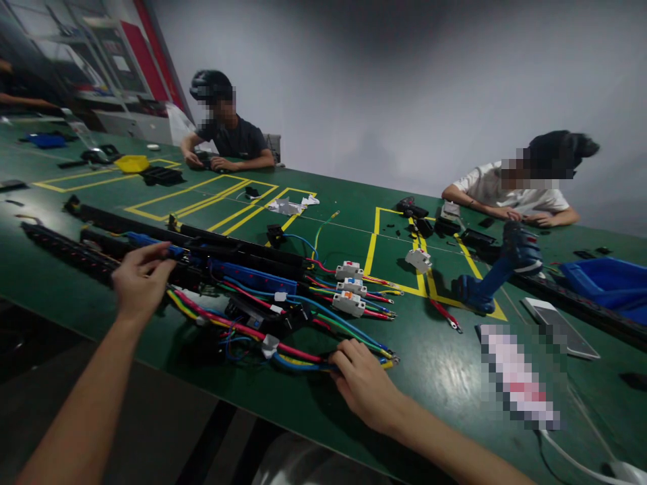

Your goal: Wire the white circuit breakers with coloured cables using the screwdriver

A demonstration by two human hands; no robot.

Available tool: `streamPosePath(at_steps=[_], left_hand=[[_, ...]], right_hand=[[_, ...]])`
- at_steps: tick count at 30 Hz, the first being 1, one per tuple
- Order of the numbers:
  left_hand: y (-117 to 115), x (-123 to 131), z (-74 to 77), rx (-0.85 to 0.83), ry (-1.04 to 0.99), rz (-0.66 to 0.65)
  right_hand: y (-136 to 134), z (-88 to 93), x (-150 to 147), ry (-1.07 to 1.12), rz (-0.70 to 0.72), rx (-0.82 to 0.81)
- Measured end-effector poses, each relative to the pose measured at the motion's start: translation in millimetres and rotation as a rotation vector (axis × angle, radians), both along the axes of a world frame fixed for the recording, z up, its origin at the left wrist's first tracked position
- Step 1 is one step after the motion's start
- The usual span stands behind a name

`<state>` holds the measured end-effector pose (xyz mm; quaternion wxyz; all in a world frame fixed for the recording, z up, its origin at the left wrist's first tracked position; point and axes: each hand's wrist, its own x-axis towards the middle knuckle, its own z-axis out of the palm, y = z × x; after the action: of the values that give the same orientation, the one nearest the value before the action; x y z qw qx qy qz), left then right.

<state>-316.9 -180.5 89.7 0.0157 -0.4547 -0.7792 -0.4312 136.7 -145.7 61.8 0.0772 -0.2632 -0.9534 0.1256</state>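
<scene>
A long assembly of black rails (237, 246) with a blue strip (253, 277) lies along the near side of the table. My left hand (141, 276) is at its left part, thumb and fingers closed near the rail; what they pinch is hidden. Fingers of my right hand (364, 382) curl over a wire bundle (303, 353) of red, blue and yellow-green wires, close to its lugged ends. White tape (269, 346) wraps this bundle. Three small circuit breakers (348, 304) with wires attached sit right of the rails.
Another breaker (418, 259) and a red lugged wire (445, 314) lie farther right. A blue cordless drill (485, 279), a phone (561, 328) and a blue bin (611, 286) occupy the right side. Two people sit across the green table (323, 232), their hands on small parts.
</scene>
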Motion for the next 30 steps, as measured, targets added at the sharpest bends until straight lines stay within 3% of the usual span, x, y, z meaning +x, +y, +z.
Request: streamPosePath(at_steps=[2, 4, 7, 12, 17, 19, 23, 26, 30], left_hand=[[-4.4, 22.9, 12.4, -0.193, -0.035, -0.375], [-5.9, 43.7, 18.9, -0.382, 0.034, -0.651], [-0.9, 65.0, 17.8, -0.489, 0.133, -0.771], [10.5, 73.4, 13.6, -0.549, 0.171, -0.756], [2.4, 65.0, 26.9, -0.574, 0.025, -0.708], [0.4, 62.5, 33.9, -0.507, 0.015, -0.65], [13.6, 67.3, 39.8, -0.206, 0.269, -0.503], [35.3, 75.8, 32.9, -0.047, 0.38, -0.455], [62.2, 80.0, 13.4, -0.012, 0.421, -0.409]], right_hand=[[1.3, 4.2, -2.9, -0.024, 0.016, -0.04], [1.2, 7.0, -5.4, -0.045, 0.014, -0.058], [-0.8, 7.6, -7.8, -0.058, -0.007, -0.055], [-3.0, 3.2, -8.8, -0.06, -0.045, -0.038], [-3.6, -0.4, -8.8, -0.022, -0.05, -0.04], [-4.0, -1.3, -9.1, -0.025, -0.055, -0.042], [-3.2, -1.7, -10.2, -0.025, -0.064, -0.036], [-0.1, -0.8, -11.8, -0.026, -0.081, -0.012], [3.7, 0.0, -14.4, -0.042, -0.089, 0.004]])
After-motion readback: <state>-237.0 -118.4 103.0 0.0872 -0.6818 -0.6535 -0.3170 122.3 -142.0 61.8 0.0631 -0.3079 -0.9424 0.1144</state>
